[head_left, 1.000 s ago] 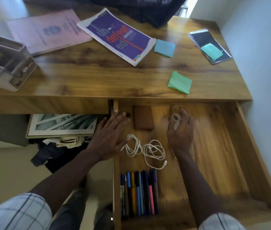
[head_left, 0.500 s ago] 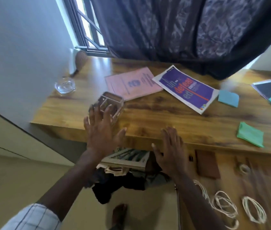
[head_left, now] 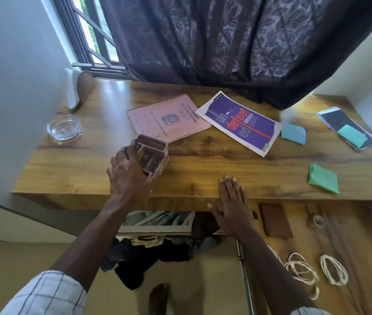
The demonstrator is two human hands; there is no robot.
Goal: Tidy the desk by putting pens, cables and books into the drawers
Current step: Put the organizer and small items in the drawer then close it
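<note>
My left hand (head_left: 128, 176) grips the near side of a compartmented desk organiser (head_left: 152, 155) that stands tilted near the desk's front edge. With its fingers straight, my right hand (head_left: 231, 206) rests flat on the front edge of the wooden desk (head_left: 203, 160). A pink record book (head_left: 168, 118) and a purple "undefeated" booklet (head_left: 240, 123) lie on the desk top. The open drawer (head_left: 362, 246) at the lower right holds coiled white cables (head_left: 303, 268), a second white coil (head_left: 334, 272), a brown wallet (head_left: 274, 220) and a roll of tape (head_left: 318, 220).
A glass ashtray (head_left: 64, 128) sits at the desk's left. Blue (head_left: 293, 134) and green (head_left: 322, 180) sticky pads lie at the right, beside a dark notebook (head_left: 347, 130) with a teal pad on it. A dark curtain (head_left: 237, 42) hangs behind. Framed picture and clothes lie under the desk.
My view swung left and up from the drawer. The left hand moved from hovering by the organiser to gripping it. My right hand settled flat on the desk's front edge.
</note>
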